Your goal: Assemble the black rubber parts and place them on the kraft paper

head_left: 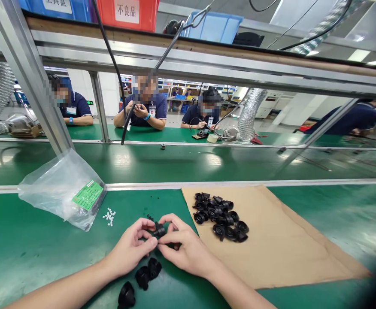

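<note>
Head view, facing forward and down, near left hand [132, 243], right hand [188, 248]

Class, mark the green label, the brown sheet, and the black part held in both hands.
Green label [88, 195], head view: middle of its printed face.
Brown sheet [286, 242], head view: its right-hand half.
Held black part [159, 230], head view: its visible side.

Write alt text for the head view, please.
Left hand and right hand together hold a small black part over a green bench, with loose black parts nearer the viewer. On the right, piled black parts lie on brown cardboard; on the left are tiny white pieces and a plastic bag. Co-workers are visible beyond.
</note>
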The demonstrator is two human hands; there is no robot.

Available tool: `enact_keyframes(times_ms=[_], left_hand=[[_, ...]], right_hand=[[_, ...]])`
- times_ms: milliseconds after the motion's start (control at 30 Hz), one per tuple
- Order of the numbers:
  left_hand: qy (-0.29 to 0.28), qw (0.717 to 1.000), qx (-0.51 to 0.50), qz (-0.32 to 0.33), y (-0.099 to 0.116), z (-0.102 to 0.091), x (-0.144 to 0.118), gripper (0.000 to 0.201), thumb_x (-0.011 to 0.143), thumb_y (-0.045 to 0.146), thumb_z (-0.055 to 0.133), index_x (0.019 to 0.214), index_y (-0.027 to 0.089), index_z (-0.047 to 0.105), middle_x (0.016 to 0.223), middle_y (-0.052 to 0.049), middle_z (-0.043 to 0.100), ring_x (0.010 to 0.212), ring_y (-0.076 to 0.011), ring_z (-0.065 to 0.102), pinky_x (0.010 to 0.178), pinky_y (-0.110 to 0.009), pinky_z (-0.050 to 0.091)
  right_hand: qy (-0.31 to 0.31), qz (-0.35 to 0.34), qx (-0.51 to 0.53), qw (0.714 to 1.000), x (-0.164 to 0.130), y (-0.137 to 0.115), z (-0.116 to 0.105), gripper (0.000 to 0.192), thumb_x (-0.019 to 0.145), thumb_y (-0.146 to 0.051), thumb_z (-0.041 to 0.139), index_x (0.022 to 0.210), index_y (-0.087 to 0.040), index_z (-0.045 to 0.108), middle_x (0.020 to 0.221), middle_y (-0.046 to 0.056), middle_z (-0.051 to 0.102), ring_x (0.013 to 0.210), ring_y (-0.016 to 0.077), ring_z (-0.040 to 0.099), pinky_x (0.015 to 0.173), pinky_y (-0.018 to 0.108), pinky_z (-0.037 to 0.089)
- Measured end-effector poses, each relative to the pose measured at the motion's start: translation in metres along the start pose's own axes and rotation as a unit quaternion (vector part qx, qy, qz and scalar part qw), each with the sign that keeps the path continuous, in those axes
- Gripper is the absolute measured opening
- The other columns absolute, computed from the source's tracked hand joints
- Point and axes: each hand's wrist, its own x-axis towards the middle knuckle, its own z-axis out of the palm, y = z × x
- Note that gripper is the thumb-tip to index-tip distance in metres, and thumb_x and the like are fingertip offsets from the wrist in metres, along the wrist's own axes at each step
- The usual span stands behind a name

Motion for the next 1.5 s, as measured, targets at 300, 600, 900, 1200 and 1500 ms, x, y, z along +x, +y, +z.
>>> enact_keyframes(times_ms=[300,600,900,1200,1500], left_hand=[[-0.052,0.992,-0.115,-0.01,0.009,-0.01,0.004,0.045,0.085,0.049,0.083,0.113,0.017,0.071,0.09,-0.005,0.068,0.074,-0.0139,0.057,0.071,-0.027,0.046],[-0.062,0.984,-0.163,-0.03,0.01,-0.016,0.004,0.04,0.08,0.042,0.09,0.11,0.018,0.077,0.104,-0.008,0.068,0.084,-0.0153,0.057,0.073,-0.026,0.046],[-0.073,0.984,-0.157,-0.036,0.006,-0.015,0.006,0.043,0.081,0.04,0.089,0.116,0.019,0.075,0.106,-0.008,0.068,0.085,-0.0154,0.06,0.074,-0.026,0.048],[-0.071,0.982,-0.169,-0.039,0.003,-0.015,0.007,0.042,0.083,0.037,0.089,0.116,0.016,0.073,0.1,-0.007,0.07,0.082,-0.0135,0.061,0.075,-0.025,0.049],[-0.068,0.982,-0.175,-0.03,0.001,-0.014,0.007,0.039,0.084,0.036,0.088,0.112,0.015,0.071,0.095,-0.005,0.071,0.079,-0.0117,0.061,0.074,-0.024,0.049]], right_hand=[[0.027,-0.087,-0.054,0.994,-0.003,-0.011,0.017,0.018,0.095,-0.016,0.062,0.09,-0.025,0.078,0.135,0.01,0.054,0.079,0.0151,0.061,0.063,0.029,0.051],[0.149,-0.024,-0.029,0.988,-0.003,-0.008,0.008,0.018,0.095,-0.016,0.063,0.088,-0.023,0.078,0.13,0.013,0.051,0.081,0.0183,0.058,0.068,0.035,0.053],[0.129,-0.011,-0.082,0.988,-0.001,-0.014,0.02,0.019,0.095,-0.016,0.061,0.081,-0.021,0.074,0.124,0.012,0.058,0.075,0.0167,0.057,0.061,0.03,0.05],[0.128,-0.004,-0.102,0.987,0.001,-0.017,0.023,0.023,0.095,-0.015,0.058,0.076,-0.021,0.07,0.118,0.01,0.061,0.072,0.0152,0.056,0.059,0.028,0.044],[0.126,-0.013,-0.107,0.986,0.0,-0.013,0.026,0.024,0.099,-0.017,0.059,0.077,-0.021,0.069,0.114,0.007,0.065,0.071,0.0148,0.056,0.062,0.029,0.044]])
